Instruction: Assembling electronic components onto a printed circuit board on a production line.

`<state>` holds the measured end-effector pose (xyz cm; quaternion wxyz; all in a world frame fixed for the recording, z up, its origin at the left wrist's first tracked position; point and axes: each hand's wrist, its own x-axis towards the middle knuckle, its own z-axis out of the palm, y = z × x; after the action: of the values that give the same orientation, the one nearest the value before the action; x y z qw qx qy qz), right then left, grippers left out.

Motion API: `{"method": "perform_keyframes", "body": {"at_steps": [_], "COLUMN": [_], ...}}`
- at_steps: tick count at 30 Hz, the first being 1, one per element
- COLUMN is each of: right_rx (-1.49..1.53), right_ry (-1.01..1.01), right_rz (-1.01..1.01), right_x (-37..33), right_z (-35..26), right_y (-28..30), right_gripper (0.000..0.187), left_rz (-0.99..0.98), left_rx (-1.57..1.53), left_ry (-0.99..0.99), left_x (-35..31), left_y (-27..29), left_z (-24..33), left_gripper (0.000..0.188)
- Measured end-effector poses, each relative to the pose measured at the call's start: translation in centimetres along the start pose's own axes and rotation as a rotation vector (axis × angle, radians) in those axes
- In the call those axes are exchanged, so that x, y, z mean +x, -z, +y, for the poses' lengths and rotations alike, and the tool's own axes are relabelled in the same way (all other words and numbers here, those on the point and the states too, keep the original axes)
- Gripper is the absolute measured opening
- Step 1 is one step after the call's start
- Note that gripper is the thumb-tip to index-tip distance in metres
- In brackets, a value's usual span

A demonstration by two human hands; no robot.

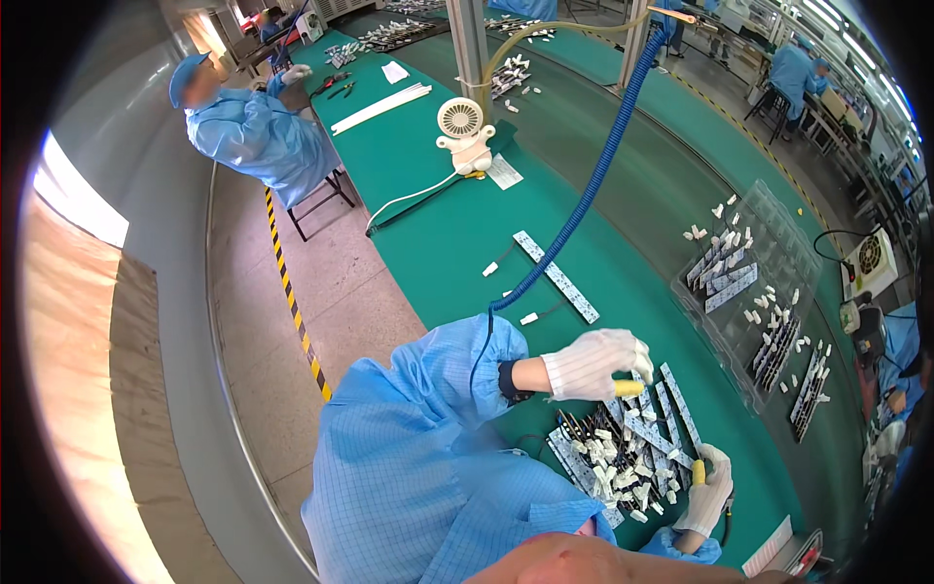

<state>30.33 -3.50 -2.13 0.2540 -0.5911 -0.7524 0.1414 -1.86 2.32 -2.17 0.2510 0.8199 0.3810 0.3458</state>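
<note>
My left hand [598,366], in a white knit glove with a yellow finger cover, hovers over the far side of a heap of narrow circuit-board strips [669,414]. Its fingers are curled together; whatever may be between them is hidden. At the heap's right edge, my right hand [708,494], gloved the same way, has its fingers closed at the end of one circuit-board strip [657,438] lying slantwise across the others. White plug connectors [608,467] on short leads crowd the near part of the heap. Beyond my left hand lies a separate strip [556,277] with wired connectors.
A blue coiled hose [603,165] hangs across the green table [448,263]. Farther along stand a small white fan [461,136] and a metal post [471,49]. A clear plastic tray [749,292] with strips sits to the right. A co-worker [253,127] sits at far left.
</note>
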Motion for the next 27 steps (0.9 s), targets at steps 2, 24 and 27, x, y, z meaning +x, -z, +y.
{"method": "perform_keyframes", "body": {"at_steps": [2, 24, 27], "right_rx": [0.006, -0.107, -0.128], "right_ry": [-0.015, -0.061, -0.056], "right_rz": [0.001, 0.088, 0.038], "right_x": [0.2, 1.9, 2.5], "right_z": [0.0, 0.4, 1.9], "right_y": [-0.2, -1.1, -0.5], "right_gripper": [0.030, 0.026, 0.032], "left_rz": [0.005, 0.107, 0.002], "left_rx": [-0.040, -0.006, -0.148], "left_ry": [-0.098, -0.131, -0.046], "left_x": [0.1, 0.8, 1.1], "left_y": [-0.8, -2.7, -2.1], "left_z": [0.5, 3.6, 3.5], "left_gripper": [0.017, 0.033, 0.038]}}
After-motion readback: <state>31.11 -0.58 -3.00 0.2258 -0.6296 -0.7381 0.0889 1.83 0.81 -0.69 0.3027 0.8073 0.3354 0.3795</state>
